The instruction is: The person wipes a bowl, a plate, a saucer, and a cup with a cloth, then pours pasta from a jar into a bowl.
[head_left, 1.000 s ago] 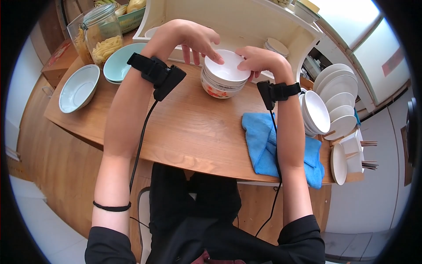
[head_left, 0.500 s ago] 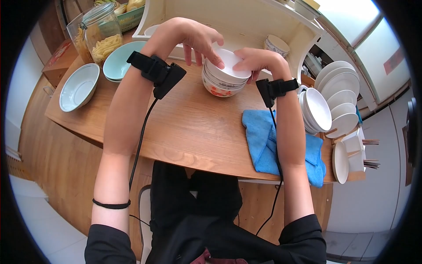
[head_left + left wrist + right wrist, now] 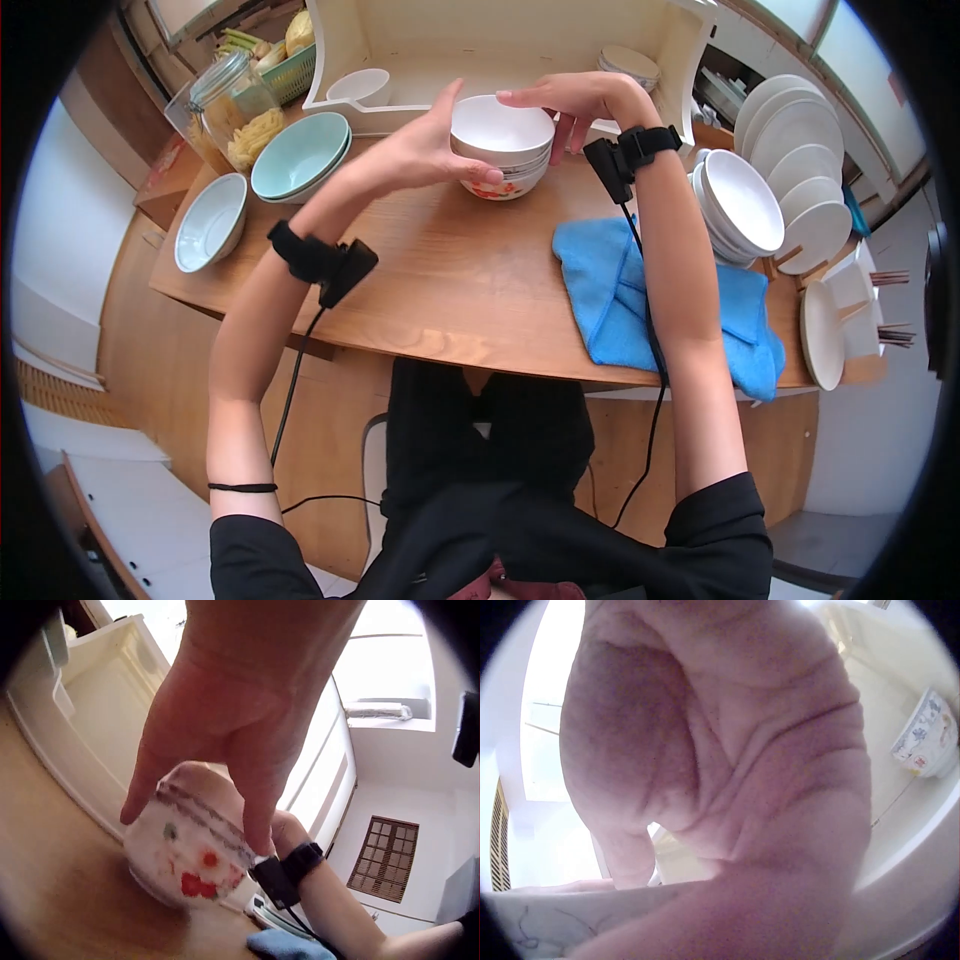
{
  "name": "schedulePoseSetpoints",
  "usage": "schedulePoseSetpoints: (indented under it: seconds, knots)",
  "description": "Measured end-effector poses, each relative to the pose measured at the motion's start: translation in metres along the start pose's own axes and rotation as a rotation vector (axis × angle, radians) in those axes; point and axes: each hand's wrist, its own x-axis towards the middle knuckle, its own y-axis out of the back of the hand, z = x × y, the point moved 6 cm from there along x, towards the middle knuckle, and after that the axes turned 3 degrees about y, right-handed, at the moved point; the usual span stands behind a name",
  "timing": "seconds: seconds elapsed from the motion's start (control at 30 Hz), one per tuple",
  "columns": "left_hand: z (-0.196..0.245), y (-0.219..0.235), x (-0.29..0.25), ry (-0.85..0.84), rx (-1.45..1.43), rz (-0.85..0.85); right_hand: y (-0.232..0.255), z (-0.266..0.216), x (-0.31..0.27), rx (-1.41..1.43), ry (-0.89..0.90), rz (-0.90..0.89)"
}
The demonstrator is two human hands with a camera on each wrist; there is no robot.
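Note:
A stack of white bowls [image 3: 505,155] stands on the wooden table in front of the shelf. Red flowers mark the outer side of its lowest bowl [image 3: 199,881]. My left hand [image 3: 420,150] is at the stack's left, fingers spread and straight, its thumb lying across the near side. In the left wrist view this hand straddles the stack. At the far right of the stack, my right hand [image 3: 585,105] has its thumb over the top bowl's rim and its fingers down the outside. Seen from the right wrist, the palm hides most of the bowl.
Pale green bowls [image 3: 300,155], another bowl [image 3: 212,222] and a pasta jar [image 3: 240,105] stand left. Blue cloth [image 3: 610,290] lies right, below racked white bowls [image 3: 742,205] and plates [image 3: 800,125]. The cream shelf [image 3: 470,40] behind holds a white bowl [image 3: 360,88] and stacked bowls [image 3: 628,68].
My left hand has drawn its thumb out of the top bowl and spread open to the stack's left. My right thumb has shifted from inside the bowl to its far rim. The head view has shifted.

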Motion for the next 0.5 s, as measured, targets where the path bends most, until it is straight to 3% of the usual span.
schedulePoseSetpoints:
  seconds: [0.1,0.17,0.23,0.3,0.43,0.5]
  knots:
    - [0.002,-0.019,-0.004,-0.012,-0.139,0.104,0.001,-0.005,-0.010,0.048,0.051,-0.002]
    - [0.000,-0.021,-0.009,0.093,-0.201,0.262,0.001,-0.004,-0.011,0.048,0.114,-0.032]
    - [0.001,-0.028,-0.011,0.116,-0.239,0.256,0.000,-0.004,-0.009,0.046,0.173,-0.059]
    - [-0.004,-0.032,-0.013,0.100,-0.289,0.357,0.000,0.000,-0.003,0.064,0.126,-0.054]
    - [0.005,-0.044,-0.008,0.027,-0.304,0.329,0.001,0.013,0.014,0.067,0.041,-0.041]
    - [0.009,-0.041,-0.008,0.114,-0.217,0.359,0.004,0.013,0.016,0.022,0.046,-0.049]
